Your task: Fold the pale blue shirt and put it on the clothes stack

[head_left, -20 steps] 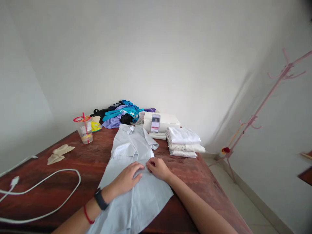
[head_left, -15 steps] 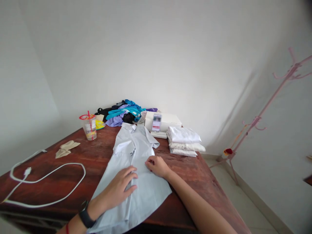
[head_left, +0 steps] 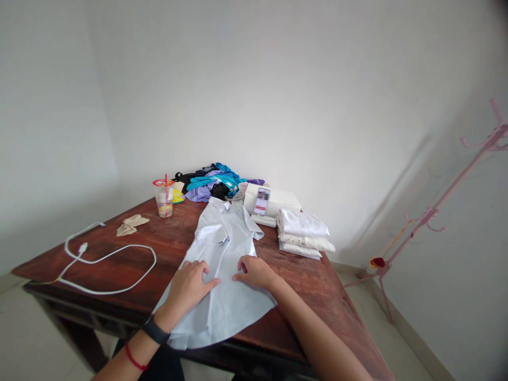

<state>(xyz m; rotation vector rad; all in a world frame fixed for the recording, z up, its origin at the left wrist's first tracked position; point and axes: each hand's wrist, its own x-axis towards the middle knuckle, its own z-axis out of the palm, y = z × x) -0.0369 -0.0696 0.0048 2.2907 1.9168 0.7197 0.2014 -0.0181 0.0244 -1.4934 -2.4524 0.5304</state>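
Observation:
A pale grey-white short-sleeved collared shirt lies stretched out on the wooden table, collar at the far end and hem hanging past the near edge. One sleeve is folded in over its left side. My left hand, with a dark watch band on the wrist, rests on the shirt's left edge. Its thumb points right, apart from the bent fingers. On the right part of the shirt lies my right hand, fingers bent and thumb apart from the forefinger. Neither hand shows cloth pinched in it.
Folded white clothes are stacked at the right, beside a white box with a phone leaning on it. A pile of clothes lies at the back. Leftward are a plastic cup, beige cloth and white cable.
My left hand has shifted toward the shirt's left edge, its fingers more bent. My right hand stays nearly in place, its thumb further from the forefinger. The view has turned left and down.

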